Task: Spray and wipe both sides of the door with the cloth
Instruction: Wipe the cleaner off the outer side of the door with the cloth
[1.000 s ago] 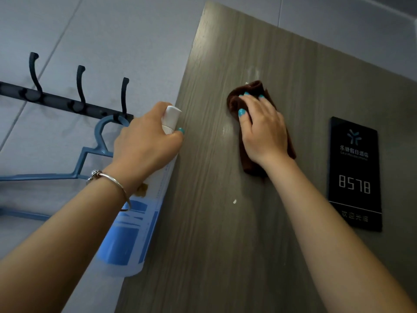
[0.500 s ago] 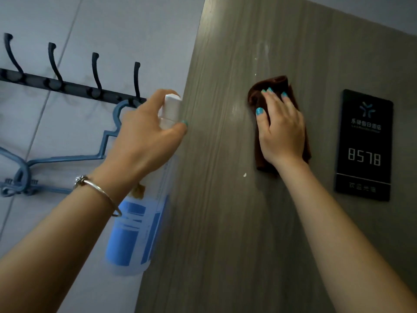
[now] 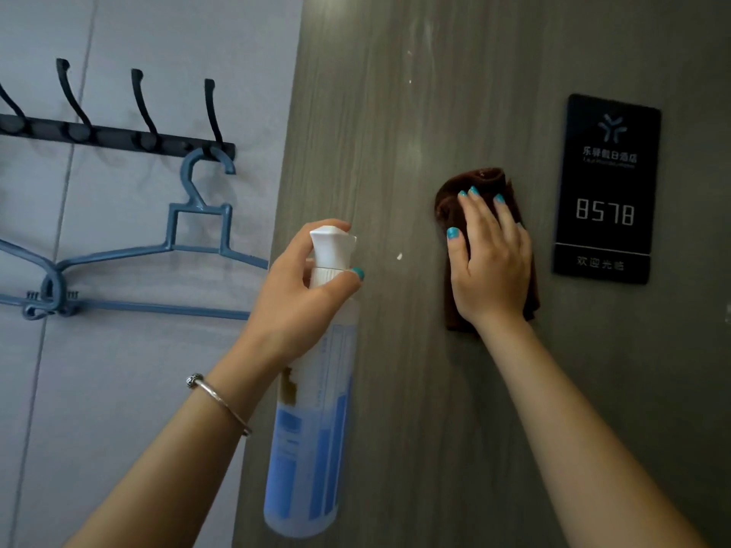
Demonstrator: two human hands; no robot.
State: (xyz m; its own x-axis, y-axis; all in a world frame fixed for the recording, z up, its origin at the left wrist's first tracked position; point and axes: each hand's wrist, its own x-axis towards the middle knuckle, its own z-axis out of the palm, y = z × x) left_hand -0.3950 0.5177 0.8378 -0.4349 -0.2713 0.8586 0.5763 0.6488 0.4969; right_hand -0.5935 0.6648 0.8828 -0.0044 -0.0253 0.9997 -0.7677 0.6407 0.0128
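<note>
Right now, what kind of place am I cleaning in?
Most likely a hotel room entrance. The wood-grain door carries a black plaque with a logo and the number 8578, and beside it a wall hook rack holds blue hangers.

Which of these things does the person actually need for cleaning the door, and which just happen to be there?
In use:
door
spray bottle, held by the left hand
brown cloth, pressed to the door by the right hand

Just there:
black room number plaque
coat hook rail
blue hangers
</note>
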